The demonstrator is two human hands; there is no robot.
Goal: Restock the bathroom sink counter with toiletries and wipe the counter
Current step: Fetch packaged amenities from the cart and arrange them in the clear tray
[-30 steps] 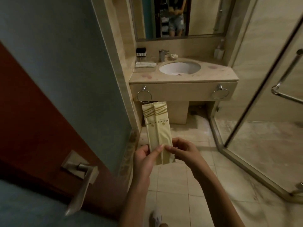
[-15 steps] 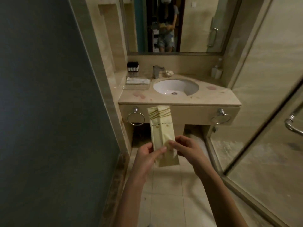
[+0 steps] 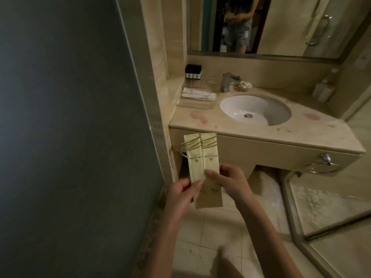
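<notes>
Left hand (image 3: 180,194) pinches the left packet (image 3: 194,159), right hand (image 3: 228,181) pinches the right packet (image 3: 209,157); I see both upright, side by side. At twelve o'clock the stained counter (image 3: 261,135) sits beyond them, basin (image 3: 255,110) at one, tray (image 3: 192,105) and bottles (image 3: 193,71) at ten o'clock of it.

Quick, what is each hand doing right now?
Left hand: closed, pinching the left sachet.
Right hand: closed, pinching the right sachet.
</notes>
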